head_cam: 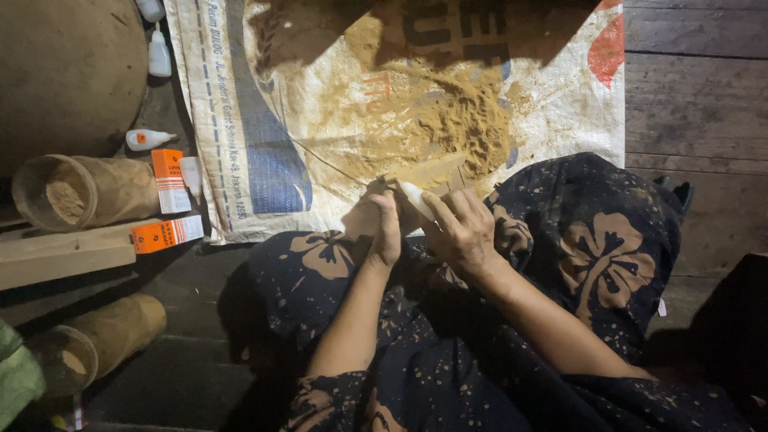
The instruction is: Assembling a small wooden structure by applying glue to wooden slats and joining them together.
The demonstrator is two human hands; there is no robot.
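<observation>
Wooden piece [428, 178] held by both hands over a sawdust-covered woven sack [264, 144].

Head view: left hand [386, 228] closes its fingers around the near end of the pale wooden piece; right hand [462, 228] curls its fingers over the same piece, gripping it just beside the left. Sawdust pile [456, 120] lies on the sack beyond the hands. Left of the sack: small white bottles [146, 139], orange boxes [168, 180], a dust-filled jar [80, 192].
</observation>
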